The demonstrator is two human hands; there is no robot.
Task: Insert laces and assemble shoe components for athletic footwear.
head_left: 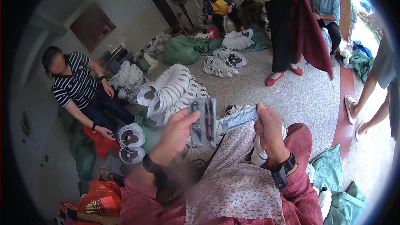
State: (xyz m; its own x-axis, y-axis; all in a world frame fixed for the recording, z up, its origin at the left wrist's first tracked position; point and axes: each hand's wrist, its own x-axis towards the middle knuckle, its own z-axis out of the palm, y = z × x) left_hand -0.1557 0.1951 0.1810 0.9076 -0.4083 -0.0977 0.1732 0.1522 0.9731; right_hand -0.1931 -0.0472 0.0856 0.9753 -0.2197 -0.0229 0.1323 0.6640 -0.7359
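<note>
The left hand [178,130] is raised in front of the chest, fingers curled and thumb pressed forward, pinching a small clear plastic packet [203,121] that shows two small snips or clippers side by side inside it. The packet stands roughly upright, held by its left edge. The right hand [270,131] is closed around the end of a grey strip [238,118], thumb on top near its right end; the strip slants down to the left until its lower end meets the packet's right edge. Both wrists carry dark bands, the right one a black strapped device [283,169].

Below the hands lies the person's lap, covered by a floral apron [237,183] over dark red sleeves and trousers. A white shoe upper [259,155] sits just under the right hand, partly hidden by it.

Just beyond the packet, a long curved stack of white shoe uppers [171,89] lies on the speckled floor [300,91], with more stacks [225,62] further back. At the left a person in a striped shirt [75,85] crouches, one hand beside two stacked uppers [131,141]. Green sacks [183,50] lie further off. A standing person holds a dark red cloth [308,29] at the top right.
</note>
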